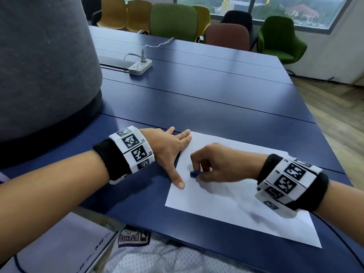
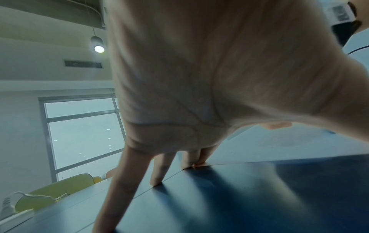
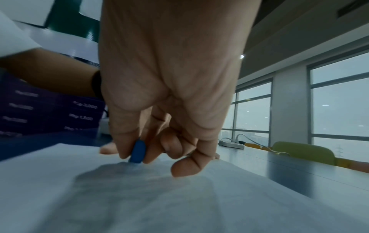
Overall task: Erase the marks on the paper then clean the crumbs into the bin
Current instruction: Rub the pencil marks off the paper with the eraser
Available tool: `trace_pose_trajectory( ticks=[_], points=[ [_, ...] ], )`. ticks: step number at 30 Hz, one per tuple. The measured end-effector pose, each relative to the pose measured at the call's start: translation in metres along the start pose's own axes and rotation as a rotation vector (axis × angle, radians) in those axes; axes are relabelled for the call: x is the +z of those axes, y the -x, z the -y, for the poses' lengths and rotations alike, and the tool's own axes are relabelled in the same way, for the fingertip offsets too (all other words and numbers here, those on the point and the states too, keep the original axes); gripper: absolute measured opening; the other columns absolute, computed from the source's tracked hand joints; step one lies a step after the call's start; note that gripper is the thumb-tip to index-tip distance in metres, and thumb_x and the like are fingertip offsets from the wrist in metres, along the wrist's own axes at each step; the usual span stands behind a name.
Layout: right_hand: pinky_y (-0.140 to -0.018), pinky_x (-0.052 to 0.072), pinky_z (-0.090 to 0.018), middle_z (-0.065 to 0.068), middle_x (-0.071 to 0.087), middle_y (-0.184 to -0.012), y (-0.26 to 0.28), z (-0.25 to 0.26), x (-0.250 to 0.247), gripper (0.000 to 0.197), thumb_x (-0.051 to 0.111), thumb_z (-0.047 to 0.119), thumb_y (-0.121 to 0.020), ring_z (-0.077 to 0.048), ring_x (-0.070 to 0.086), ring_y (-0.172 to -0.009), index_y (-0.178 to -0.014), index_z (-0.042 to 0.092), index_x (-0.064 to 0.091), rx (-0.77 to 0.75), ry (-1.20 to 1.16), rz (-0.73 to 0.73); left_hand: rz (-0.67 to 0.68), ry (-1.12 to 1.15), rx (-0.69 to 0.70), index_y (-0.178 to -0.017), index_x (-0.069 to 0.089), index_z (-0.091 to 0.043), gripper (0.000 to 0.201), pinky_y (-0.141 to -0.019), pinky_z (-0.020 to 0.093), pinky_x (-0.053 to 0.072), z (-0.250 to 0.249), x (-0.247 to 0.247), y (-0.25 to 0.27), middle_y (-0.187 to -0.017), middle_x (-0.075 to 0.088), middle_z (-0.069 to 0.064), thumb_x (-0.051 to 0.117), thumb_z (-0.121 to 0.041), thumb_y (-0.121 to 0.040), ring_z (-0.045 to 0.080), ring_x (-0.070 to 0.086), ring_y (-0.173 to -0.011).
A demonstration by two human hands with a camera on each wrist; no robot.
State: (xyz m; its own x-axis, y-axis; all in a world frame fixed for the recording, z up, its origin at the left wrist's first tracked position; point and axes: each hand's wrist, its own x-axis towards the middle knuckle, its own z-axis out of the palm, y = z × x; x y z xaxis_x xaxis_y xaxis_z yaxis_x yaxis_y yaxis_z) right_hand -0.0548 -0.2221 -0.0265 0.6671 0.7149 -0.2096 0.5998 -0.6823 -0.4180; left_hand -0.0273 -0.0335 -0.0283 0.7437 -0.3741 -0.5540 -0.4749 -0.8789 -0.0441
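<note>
A white sheet of paper [image 1: 232,205] lies on the blue table [image 1: 197,99] in front of me. My right hand [image 1: 199,172] pinches a small blue eraser [image 1: 194,174] between thumb and fingers and presses it on the paper's left part; the right wrist view shows the eraser [image 3: 137,152] upright, its end touching the sheet [image 3: 179,205]. My left hand [image 1: 173,150] lies flat with spread fingers, thumb on the paper's left edge and fingertips at its far corner. Grey smudges [image 1: 258,216] show on the paper near my right wrist. No bin is in view.
A grey padded partition [image 1: 45,75] stands at the left. A white power strip [image 1: 140,67] with a plugged cable lies further back on the table. Coloured chairs [image 1: 173,20] line the far edge. A booklet [image 1: 59,243] rests on my lap at the near left.
</note>
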Motion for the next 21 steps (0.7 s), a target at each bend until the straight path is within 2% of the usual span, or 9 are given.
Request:
trace_pose_trajectory(
  ticks=[2,6,11,16,19,21],
  points=[
    [-0.053,0.042,-0.020,0.004,0.061,-0.068,0.001,0.003,0.001,0.012,0.068,0.028,-0.082,-0.009,0.051,-0.058,-0.084,0.016,0.065,-0.018,0.011,0.045,0.005,0.003,-0.002,-0.153,-0.019,-0.028,0.151,-0.117,0.047,0.014,-0.001,0.001,0.000,-0.158,-0.024,-0.020,0.066,-0.090,-0.044,0.025,-0.013,-0.149],
    [-0.050,0.034,-0.013,0.010,0.055,-0.061,-0.005,-0.005,-0.005,0.016,0.068,0.032,-0.084,-0.001,0.050,-0.053,-0.081,0.017,0.065,0.064,0.026,-0.066,-0.001,-0.006,-0.004,-0.153,-0.018,-0.028,0.150,-0.117,0.047,0.016,-0.002,0.001,0.000,-0.158,-0.024,-0.020,0.065,-0.090,-0.045,0.025,-0.012,-0.150],
    [-0.056,0.043,-0.019,0.006,0.061,-0.071,0.004,0.010,0.004,0.008,0.068,0.024,-0.082,-0.009,0.052,-0.059,-0.086,0.017,0.066,-0.027,-0.011,0.093,0.007,-0.023,0.007,-0.153,-0.019,-0.026,0.152,-0.117,0.048,0.017,-0.003,0.003,-0.001,-0.158,-0.025,-0.019,0.063,-0.092,-0.043,0.029,-0.010,-0.149],
    [-0.054,0.036,-0.017,0.010,0.057,-0.066,-0.004,-0.005,-0.005,0.016,0.067,0.035,-0.085,-0.006,0.051,-0.057,-0.082,0.019,0.064,0.090,0.058,-0.021,-0.009,-0.029,0.012,-0.153,-0.019,-0.027,0.153,-0.115,0.049,0.020,-0.005,0.006,-0.002,-0.158,-0.025,-0.019,0.062,-0.093,-0.041,0.031,-0.008,-0.150],
    [-0.057,0.042,-0.020,0.007,0.060,-0.071,0.003,0.006,0.003,0.013,0.067,0.027,-0.084,-0.008,0.051,-0.059,-0.087,0.015,0.065,0.032,0.019,0.080,-0.010,-0.037,0.016,-0.153,-0.019,-0.026,0.152,-0.116,0.048,0.019,-0.005,0.005,-0.001,-0.158,-0.025,-0.018,0.062,-0.093,-0.044,0.032,-0.008,-0.149],
    [-0.056,0.041,-0.016,0.008,0.060,-0.071,0.003,0.009,0.004,0.011,0.068,0.027,-0.084,-0.008,0.051,-0.059,-0.088,0.016,0.066,0.011,0.013,0.124,-0.006,-0.033,0.014,-0.153,-0.020,-0.026,0.152,-0.116,0.048,0.019,-0.006,0.005,-0.001,-0.158,-0.025,-0.018,0.062,-0.093,-0.044,0.031,-0.008,-0.149]
  ],
)
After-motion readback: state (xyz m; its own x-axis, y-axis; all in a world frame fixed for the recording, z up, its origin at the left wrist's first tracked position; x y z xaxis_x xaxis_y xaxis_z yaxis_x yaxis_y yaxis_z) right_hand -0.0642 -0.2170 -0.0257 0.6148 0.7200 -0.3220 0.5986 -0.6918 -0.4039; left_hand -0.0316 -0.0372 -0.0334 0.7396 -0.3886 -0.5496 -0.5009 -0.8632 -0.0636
